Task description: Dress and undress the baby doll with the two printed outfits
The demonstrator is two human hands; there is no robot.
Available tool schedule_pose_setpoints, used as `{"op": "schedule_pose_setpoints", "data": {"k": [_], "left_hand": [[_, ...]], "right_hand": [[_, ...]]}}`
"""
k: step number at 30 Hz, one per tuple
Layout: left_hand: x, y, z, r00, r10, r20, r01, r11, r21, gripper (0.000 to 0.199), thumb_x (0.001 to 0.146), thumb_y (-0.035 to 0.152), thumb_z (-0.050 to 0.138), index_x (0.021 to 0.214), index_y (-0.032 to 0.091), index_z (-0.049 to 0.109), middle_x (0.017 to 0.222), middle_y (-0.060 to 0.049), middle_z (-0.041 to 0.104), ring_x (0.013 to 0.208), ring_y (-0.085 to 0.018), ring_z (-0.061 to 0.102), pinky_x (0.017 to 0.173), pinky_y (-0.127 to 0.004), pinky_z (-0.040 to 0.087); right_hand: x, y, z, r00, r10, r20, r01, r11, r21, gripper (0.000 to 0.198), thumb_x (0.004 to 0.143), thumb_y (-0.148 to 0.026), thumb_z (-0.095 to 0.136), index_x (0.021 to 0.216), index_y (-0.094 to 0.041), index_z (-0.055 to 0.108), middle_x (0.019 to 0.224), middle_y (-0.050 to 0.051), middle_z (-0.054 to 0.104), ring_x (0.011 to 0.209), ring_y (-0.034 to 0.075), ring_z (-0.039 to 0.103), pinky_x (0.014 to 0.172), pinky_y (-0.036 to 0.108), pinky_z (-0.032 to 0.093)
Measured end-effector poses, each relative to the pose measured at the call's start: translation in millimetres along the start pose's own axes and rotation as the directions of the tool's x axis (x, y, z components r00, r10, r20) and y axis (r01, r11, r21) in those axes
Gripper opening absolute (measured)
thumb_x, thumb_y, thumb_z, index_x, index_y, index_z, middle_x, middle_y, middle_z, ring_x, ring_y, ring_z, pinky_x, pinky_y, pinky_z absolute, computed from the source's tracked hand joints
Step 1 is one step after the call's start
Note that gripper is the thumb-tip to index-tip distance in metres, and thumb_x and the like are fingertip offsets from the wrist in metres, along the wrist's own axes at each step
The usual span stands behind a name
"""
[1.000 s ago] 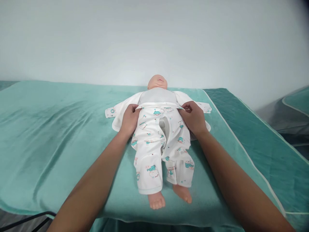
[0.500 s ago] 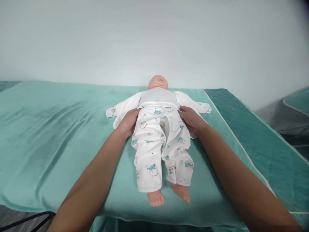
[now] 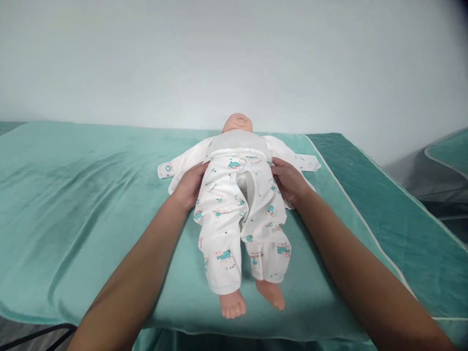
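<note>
A baby doll [image 3: 237, 124] lies on its back with its head toward the wall and its bare feet toward me. It wears white printed split-crotch trousers [image 3: 221, 229], with the waistband up around its grey belly. Under its back spreads a white jacket [image 3: 192, 155], sleeves out to both sides. My left hand [image 3: 190, 186] grips the trousers' side just below the waistband, its fingertips tucked out of sight. On the opposite hip, my right hand [image 3: 289, 182] has its fingers closed on the trousers' other side, the tips partly hidden by cloth.
A light green cloth [image 3: 91, 219] with wrinkles on the left covers the table. Darker green fabric [image 3: 395, 224] lies along the right. A pale wall [image 3: 234, 58] stands behind the doll's head. A black cable or tube [image 3: 40, 334] shows at the lower left.
The doll's legs and trousers have shifted slightly left and toward me in view. Both hands keep their places at the hips, the left having moved a little outward.
</note>
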State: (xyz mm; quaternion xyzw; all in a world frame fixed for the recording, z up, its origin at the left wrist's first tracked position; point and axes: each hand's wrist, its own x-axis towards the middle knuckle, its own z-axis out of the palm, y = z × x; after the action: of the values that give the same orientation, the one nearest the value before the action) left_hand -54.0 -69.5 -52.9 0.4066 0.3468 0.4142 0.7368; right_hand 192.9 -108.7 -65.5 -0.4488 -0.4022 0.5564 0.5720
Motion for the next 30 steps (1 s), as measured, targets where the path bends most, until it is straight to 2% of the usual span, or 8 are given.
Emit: {"op": "schedule_pose_setpoints", "data": {"k": [4, 9, 13, 17, 20, 22, 26, 30], "left_hand": [[-1.8, 0.4, 1.5, 1.0, 0.013, -0.021, -0.013, 0.999, 0.03, 0.052, 0.078, 0.034, 0.07, 0.126, 0.016, 0.065, 0.104, -0.011, 0.076, 0.094, -0.027, 0.072, 0.09, -0.041, 0.057], [-2.2, -0.5, 2.7, 0.999, 0.023, -0.049, -0.021, 0.999, 0.032, 0.052, 0.078, 0.036, 0.07, 0.125, 0.015, 0.065, 0.105, -0.011, 0.076, 0.094, -0.027, 0.072, 0.091, -0.042, 0.057], [-4.3, -0.6, 4.2, 0.999, 0.04, -0.03, -0.038, 0.997, 0.063, 0.049, 0.079, 0.041, 0.068, 0.12, 0.015, 0.068, 0.102, -0.011, 0.076, 0.095, -0.028, 0.071, 0.09, -0.042, 0.056], [-6.7, -1.5, 2.4, 0.994, 0.089, -0.056, -0.077, 0.979, 0.189, 0.052, 0.079, 0.049, 0.068, 0.118, 0.015, 0.069, 0.102, -0.01, 0.076, 0.093, -0.027, 0.07, 0.085, -0.039, 0.055], [-8.8, -1.5, 0.3, 0.984, 0.088, -0.153, -0.036, 0.949, 0.315, 0.054, 0.079, 0.055, 0.067, 0.116, 0.016, 0.069, 0.105, -0.01, 0.075, 0.095, -0.027, 0.069, 0.084, -0.037, 0.054], [-10.0, -1.5, -0.6, 0.98, 0.074, -0.185, -0.004, 0.935, 0.353, 0.053, 0.078, 0.058, 0.067, 0.112, 0.017, 0.071, 0.106, -0.01, 0.076, 0.099, -0.027, 0.068, 0.087, -0.036, 0.053], [-9.9, -4.6, -1.0, 0.985, -0.006, -0.174, 0.055, 0.958, 0.281, 0.054, 0.078, 0.064, 0.065, 0.106, 0.019, 0.073, 0.107, -0.01, 0.076, 0.105, -0.028, 0.068, 0.091, -0.036, 0.053], [-8.4, -8.0, 0.3, 0.99, -0.07, -0.125, 0.085, 0.989, 0.121, 0.049, 0.078, 0.059, 0.067, 0.111, 0.022, 0.072, 0.109, -0.009, 0.075, 0.104, -0.029, 0.069, 0.091, -0.039, 0.055]], "right_hand": [[3.4, 3.7, -1.5, 0.999, -0.005, -0.039, 0.005, 1.0, -0.012, 0.038, 0.057, -0.014, 0.062, 0.094, -0.022, 0.07, 0.088, 0.001, 0.076, 0.087, 0.024, 0.07, 0.074, 0.036, 0.057], [5.0, 3.2, -2.8, 1.0, 0.005, 0.009, -0.004, 0.999, -0.051, 0.04, 0.058, -0.017, 0.069, 0.098, -0.022, 0.07, 0.09, 0.001, 0.076, 0.086, 0.023, 0.071, 0.078, 0.037, 0.057], [2.1, 2.1, -2.3, 0.999, 0.018, 0.038, -0.016, 0.999, -0.048, 0.039, 0.062, -0.021, 0.074, 0.1, -0.023, 0.068, 0.091, 0.001, 0.076, 0.083, 0.022, 0.071, 0.077, 0.036, 0.057], [-0.5, 4.2, -1.8, 1.0, 0.028, -0.01, -0.029, 0.996, -0.086, 0.031, 0.062, -0.025, 0.08, 0.09, -0.022, 0.065, 0.082, 0.001, 0.074, 0.075, 0.02, 0.069, 0.068, 0.033, 0.056], [-1.7, 4.6, -2.1, 0.995, 0.038, -0.089, -0.054, 0.981, -0.188, 0.031, 0.062, -0.027, 0.082, 0.086, -0.022, 0.065, 0.073, 0.001, 0.071, 0.066, 0.02, 0.066, 0.061, 0.032, 0.054], [-2.5, 3.1, -2.6, 0.995, 0.053, -0.081, -0.073, 0.963, -0.261, 0.029, 0.065, -0.031, 0.081, 0.087, -0.021, 0.067, 0.071, 0.002, 0.071, 0.064, 0.021, 0.066, 0.059, 0.033, 0.053], [-4.6, -1.8, -1.3, 0.99, 0.138, 0.034, -0.123, 0.95, -0.286, 0.024, 0.069, -0.036, 0.079, 0.086, -0.022, 0.069, 0.073, 0.004, 0.074, 0.069, 0.024, 0.067, 0.059, 0.035, 0.055], [-7.9, -2.5, 6.3, 0.978, 0.173, 0.12, -0.158, 0.979, -0.125, 0.023, 0.07, -0.032, 0.077, 0.09, -0.024, 0.069, 0.085, 0.006, 0.076, 0.082, 0.027, 0.07, 0.07, 0.039, 0.059]]}}
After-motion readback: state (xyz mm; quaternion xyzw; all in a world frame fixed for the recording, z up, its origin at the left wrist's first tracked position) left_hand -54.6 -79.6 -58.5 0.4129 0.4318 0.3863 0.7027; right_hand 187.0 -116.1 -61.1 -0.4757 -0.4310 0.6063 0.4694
